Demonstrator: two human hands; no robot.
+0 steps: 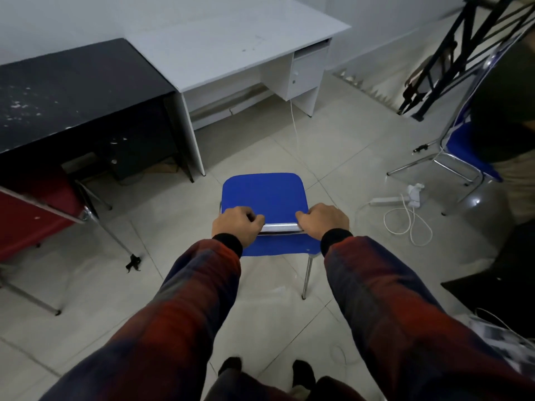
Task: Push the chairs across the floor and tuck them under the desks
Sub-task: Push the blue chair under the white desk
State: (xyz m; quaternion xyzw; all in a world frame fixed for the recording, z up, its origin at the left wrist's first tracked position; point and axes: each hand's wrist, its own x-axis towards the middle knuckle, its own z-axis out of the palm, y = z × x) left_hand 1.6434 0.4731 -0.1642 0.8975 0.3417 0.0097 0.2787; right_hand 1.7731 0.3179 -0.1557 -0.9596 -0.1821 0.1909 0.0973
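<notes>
A blue chair (265, 195) with chrome legs stands on the tiled floor right in front of me, its seat facing the desks. My left hand (236, 224) and my right hand (322, 222) both grip the chrome top rail of its backrest, one at each end. The white desk (231, 44) stands beyond it, about a chair's length away, with its knee space open. A black desk (66, 91) adjoins it on the left. A red chair (31, 215) sits at the far left, partly under the black desk.
A second blue chair (463, 151) stands at the right, with a person (506, 111) at it. A white power strip and coiled cable (405, 212) lie on the floor right of my chair. A thin white cord (295, 131) hangs from the white desk. A black stair railing (451, 53) rises at the back right.
</notes>
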